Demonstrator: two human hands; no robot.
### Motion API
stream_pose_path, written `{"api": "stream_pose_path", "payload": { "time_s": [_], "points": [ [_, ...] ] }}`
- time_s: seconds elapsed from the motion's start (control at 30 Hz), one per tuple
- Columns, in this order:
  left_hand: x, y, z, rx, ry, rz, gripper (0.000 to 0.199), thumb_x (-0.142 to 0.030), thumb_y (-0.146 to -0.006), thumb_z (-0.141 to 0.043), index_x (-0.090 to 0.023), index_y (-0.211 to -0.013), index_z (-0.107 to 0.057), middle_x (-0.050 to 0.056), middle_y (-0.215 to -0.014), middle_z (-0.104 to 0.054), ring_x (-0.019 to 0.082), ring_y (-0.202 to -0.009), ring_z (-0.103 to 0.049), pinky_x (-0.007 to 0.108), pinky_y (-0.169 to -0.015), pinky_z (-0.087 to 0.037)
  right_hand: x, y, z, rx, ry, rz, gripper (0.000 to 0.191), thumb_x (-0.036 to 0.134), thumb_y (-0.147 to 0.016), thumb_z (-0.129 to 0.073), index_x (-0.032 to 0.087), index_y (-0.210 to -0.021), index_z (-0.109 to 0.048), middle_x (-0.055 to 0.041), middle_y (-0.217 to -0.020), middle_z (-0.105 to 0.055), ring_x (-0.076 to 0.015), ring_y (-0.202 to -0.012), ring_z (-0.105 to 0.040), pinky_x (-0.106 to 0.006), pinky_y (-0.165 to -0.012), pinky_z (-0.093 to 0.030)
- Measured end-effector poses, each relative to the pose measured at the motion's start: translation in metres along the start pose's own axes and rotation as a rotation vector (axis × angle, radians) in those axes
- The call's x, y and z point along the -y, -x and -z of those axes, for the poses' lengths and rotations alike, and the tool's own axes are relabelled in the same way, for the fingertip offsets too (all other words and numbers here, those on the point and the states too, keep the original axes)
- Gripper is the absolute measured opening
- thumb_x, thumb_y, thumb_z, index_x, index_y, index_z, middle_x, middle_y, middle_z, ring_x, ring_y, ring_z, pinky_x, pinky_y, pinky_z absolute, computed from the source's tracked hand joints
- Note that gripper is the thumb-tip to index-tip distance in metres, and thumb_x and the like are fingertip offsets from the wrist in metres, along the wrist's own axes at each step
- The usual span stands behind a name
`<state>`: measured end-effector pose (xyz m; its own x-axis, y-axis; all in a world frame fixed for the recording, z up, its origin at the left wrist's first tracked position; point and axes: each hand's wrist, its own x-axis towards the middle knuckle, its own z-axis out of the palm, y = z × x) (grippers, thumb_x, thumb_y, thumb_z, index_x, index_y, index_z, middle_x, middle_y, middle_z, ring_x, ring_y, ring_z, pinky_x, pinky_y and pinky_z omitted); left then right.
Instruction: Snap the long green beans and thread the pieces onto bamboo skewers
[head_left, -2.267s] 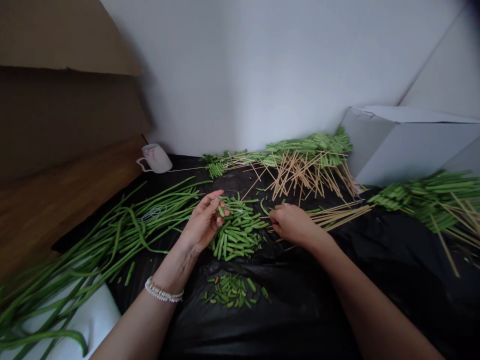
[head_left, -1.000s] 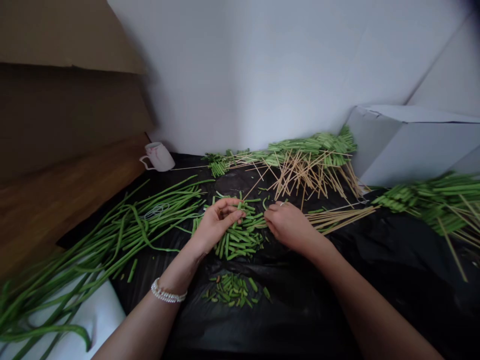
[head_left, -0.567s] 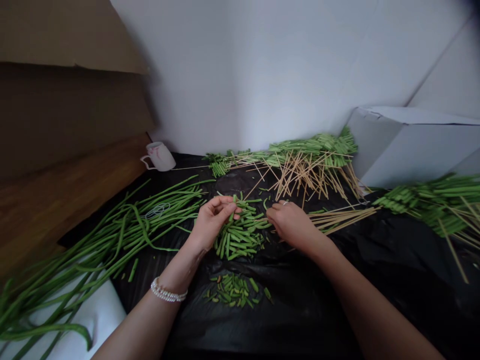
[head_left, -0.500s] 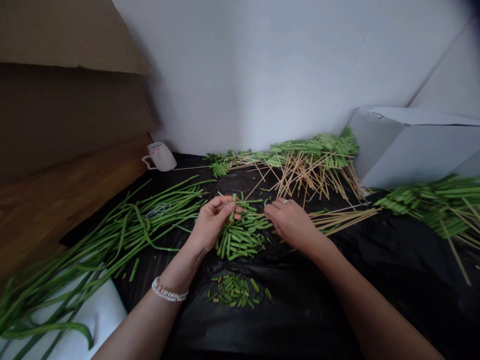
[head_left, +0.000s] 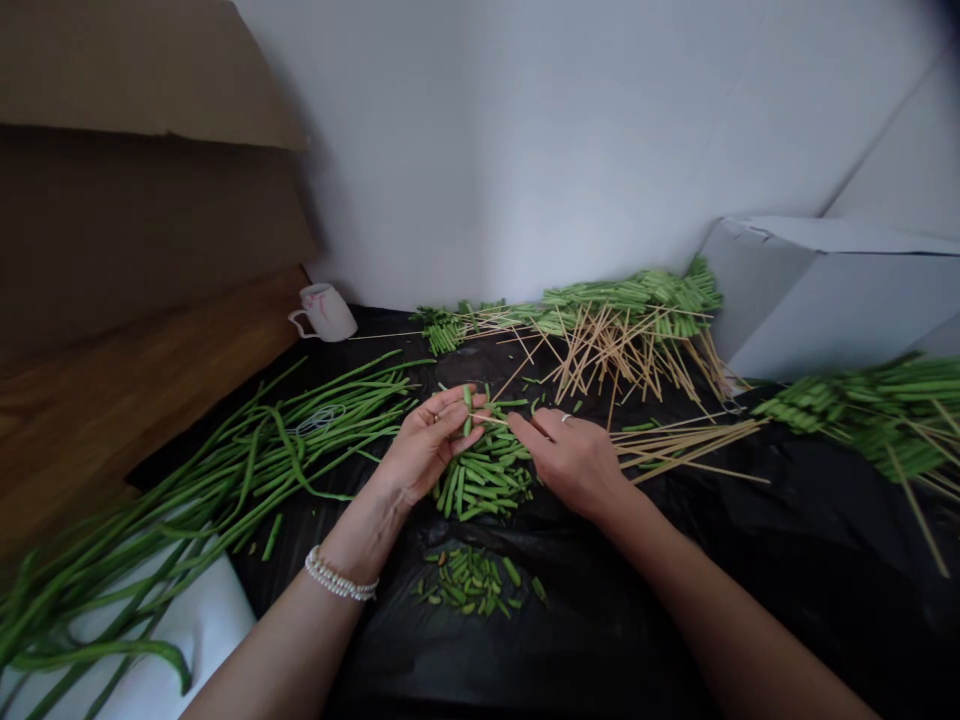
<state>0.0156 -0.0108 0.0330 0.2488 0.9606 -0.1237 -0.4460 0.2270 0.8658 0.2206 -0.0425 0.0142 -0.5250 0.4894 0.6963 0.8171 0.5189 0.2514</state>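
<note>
My left hand (head_left: 435,430) pinches a short cut piece of green bean (head_left: 468,400), held upright between thumb and fingers. My right hand (head_left: 574,455) grips a thin bamboo skewer (head_left: 491,419), whose front end reaches the bean piece; whether it has pierced it I cannot tell. Below both hands lies a pile of cut bean pieces (head_left: 480,485) on black plastic sheeting (head_left: 600,600). Nearer me is a smaller heap of short bean ends (head_left: 480,582). Loose bamboo skewers (head_left: 697,445) lie just right of my right hand.
Long whole beans (head_left: 247,470) spread across the left side. Skewered bean pieces (head_left: 630,290) are stacked along the white wall, with more skewered beans (head_left: 862,405) at right. A white mug (head_left: 330,313), a white box (head_left: 825,300) and a cardboard box (head_left: 150,200) stand around the edges.
My right hand has moved left towards my left hand, and a skewer now shows between them, touching the bean piece. The fingers of my left hand have opened out slightly around the piece.
</note>
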Motion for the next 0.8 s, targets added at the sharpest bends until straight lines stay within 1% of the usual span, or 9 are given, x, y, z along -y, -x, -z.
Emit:
{"api": "stream_pose_path", "payload": {
  "time_s": [0.1,0.3,0.43,0.63,0.8],
  "points": [
    [0.0000,-0.0003,0.0007,-0.005,0.008,0.008,0.024,-0.010,-0.080,-0.071,-0.016,-0.103,-0.070,0.008,-0.108,-0.073,0.014,-0.088,-0.071,0.027,-0.080,-0.059,0.0002,0.0006,-0.0012,-0.004,-0.001,-0.012,0.030,0.010,-0.093,-0.045,0.015,-0.116,-0.065,-0.0033,-0.079,-0.062,-0.0138,-0.069,-0.051,-0.027,-0.063,-0.035],
    [0.0006,-0.0001,0.0004,0.015,0.022,0.006,0.025,-0.011,-0.082,-0.069,-0.015,-0.106,-0.070,0.010,-0.110,-0.073,0.016,-0.096,-0.070,0.029,-0.086,-0.058,0.0001,0.0004,-0.0009,0.004,0.000,-0.027,0.032,0.009,-0.093,-0.044,0.015,-0.115,-0.066,-0.0038,-0.079,-0.062,-0.0139,-0.069,-0.052,-0.027,-0.063,-0.037],
    [0.0003,0.0004,0.0001,0.025,0.016,-0.003,0.024,-0.012,-0.084,-0.068,-0.016,-0.107,-0.070,0.010,-0.113,-0.072,0.015,-0.094,-0.070,0.030,-0.089,-0.056,0.0005,0.0000,-0.0004,0.000,0.005,-0.045,0.031,0.010,-0.093,-0.044,0.015,-0.114,-0.067,-0.0033,-0.077,-0.062,-0.0138,-0.068,-0.052,-0.028,-0.062,-0.036],
    [0.0008,0.0008,-0.0004,0.039,-0.012,-0.007,0.027,-0.014,-0.082,-0.070,-0.016,-0.108,-0.070,0.010,-0.111,-0.073,0.017,-0.097,-0.070,0.031,-0.090,-0.056,0.0014,-0.0004,-0.0006,0.011,0.012,-0.052,0.031,0.009,-0.093,-0.044,0.015,-0.114,-0.067,-0.0032,-0.076,-0.061,-0.0134,-0.067,-0.051,-0.027,-0.061,-0.036],
    [0.0020,0.0006,0.0005,0.037,-0.034,-0.024,0.026,-0.016,-0.081,-0.072,-0.016,-0.108,-0.070,0.010,-0.110,-0.073,0.017,-0.098,-0.069,0.030,-0.088,-0.057,0.0022,-0.0002,-0.0002,0.014,0.022,-0.049,0.032,0.008,-0.092,-0.044,0.014,-0.113,-0.067,-0.0036,-0.078,-0.062,-0.0139,-0.068,-0.051,-0.028,-0.061,-0.035]
  ]
}}
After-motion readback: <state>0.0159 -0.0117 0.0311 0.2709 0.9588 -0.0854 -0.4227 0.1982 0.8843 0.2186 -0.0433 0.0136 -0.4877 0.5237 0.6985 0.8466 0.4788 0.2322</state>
